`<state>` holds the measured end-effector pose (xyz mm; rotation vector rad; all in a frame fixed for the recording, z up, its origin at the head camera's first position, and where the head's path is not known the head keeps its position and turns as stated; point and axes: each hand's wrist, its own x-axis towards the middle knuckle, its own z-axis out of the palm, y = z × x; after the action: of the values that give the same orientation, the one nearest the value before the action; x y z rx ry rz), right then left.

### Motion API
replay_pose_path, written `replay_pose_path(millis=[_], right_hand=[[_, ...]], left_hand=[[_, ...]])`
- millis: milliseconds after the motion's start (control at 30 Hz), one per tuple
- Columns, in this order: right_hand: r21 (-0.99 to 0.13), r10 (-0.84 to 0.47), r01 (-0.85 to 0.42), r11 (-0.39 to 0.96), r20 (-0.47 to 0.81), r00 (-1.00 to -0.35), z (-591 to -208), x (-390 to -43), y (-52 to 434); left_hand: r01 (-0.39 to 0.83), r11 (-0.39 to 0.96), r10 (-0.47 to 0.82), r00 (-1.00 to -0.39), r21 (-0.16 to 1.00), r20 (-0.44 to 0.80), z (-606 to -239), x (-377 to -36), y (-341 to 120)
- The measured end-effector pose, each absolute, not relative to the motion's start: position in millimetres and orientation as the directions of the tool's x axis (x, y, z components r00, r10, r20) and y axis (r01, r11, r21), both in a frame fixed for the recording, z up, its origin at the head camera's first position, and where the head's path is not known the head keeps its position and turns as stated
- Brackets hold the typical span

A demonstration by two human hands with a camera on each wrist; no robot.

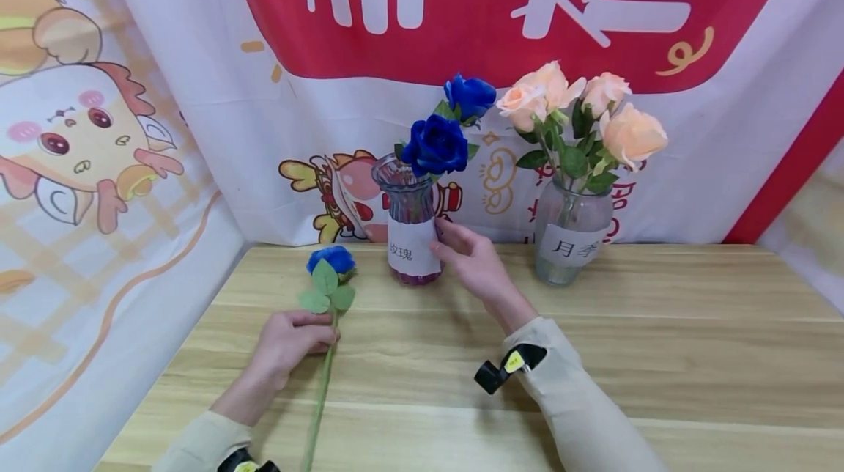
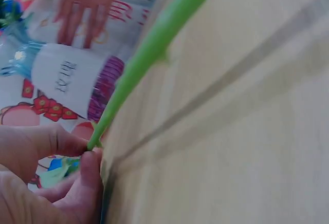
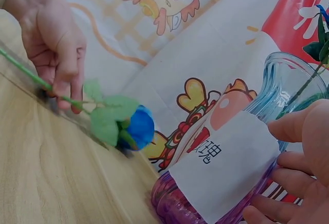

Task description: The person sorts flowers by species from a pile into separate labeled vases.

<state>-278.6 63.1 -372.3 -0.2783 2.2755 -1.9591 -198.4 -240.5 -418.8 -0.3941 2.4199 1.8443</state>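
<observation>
My left hand (image 1: 290, 344) pinches the green stem of a single blue rose (image 1: 332, 259) between thumb and fingers. The stem runs toward the table's front edge, and the bloom points to the back. At the side of a fluted glass vase (image 1: 414, 217) is my right hand (image 1: 478, 267), its fingers fairly straight and its thumb (image 3: 288, 129) right by the label's edge. That vase has a purple base, a white paper label (image 3: 223, 167) and two blue roses (image 1: 437, 144) standing in it. In the left wrist view the stem (image 2: 149, 47) crosses above the table.
To the right stands a clear glass vase (image 1: 572, 219) of peach-coloured roses (image 1: 633, 135), also labelled. A wooden table (image 1: 659, 369) lies under everything. Printed cloth (image 1: 316, 113) hangs close behind the vases, and more cloth (image 1: 66, 274) borders the left side.
</observation>
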Motion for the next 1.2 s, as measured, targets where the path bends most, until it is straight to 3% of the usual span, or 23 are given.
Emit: replay_pose_path(millis=[233, 500, 700, 867, 1200], right_hand=[[-0.989, -0.221, -0.062, 0.137, 0.030, -0.975, -373, -279, 66], [-0.989, -0.227, -0.057, 0.136, 0.025, -0.974, -373, -279, 69], [-0.990, -0.235, -0.055, 0.128, 0.024, -0.972, -374, -279, 70], [-0.991, -0.232, -0.058, 0.118, 0.029, -0.972, -374, -279, 69], [-0.991, -0.232, -0.042, 0.125, 0.012, -0.973, -374, -281, 65]], left_hand=[[-0.264, -0.183, -0.085, -0.956, 0.947, -0.282, -401, -206, -237], [-0.199, -0.436, -0.115, -0.955, 0.878, -0.273, -366, -222, -218], [-0.033, -0.651, -0.223, -0.946, 0.758, -0.233, -331, -234, -203], [0.114, -0.735, -0.313, -0.932, 0.668, -0.186, -299, -244, -197], [0.325, -0.759, -0.475, -0.869, 0.565, -0.140, -264, -261, -195]])
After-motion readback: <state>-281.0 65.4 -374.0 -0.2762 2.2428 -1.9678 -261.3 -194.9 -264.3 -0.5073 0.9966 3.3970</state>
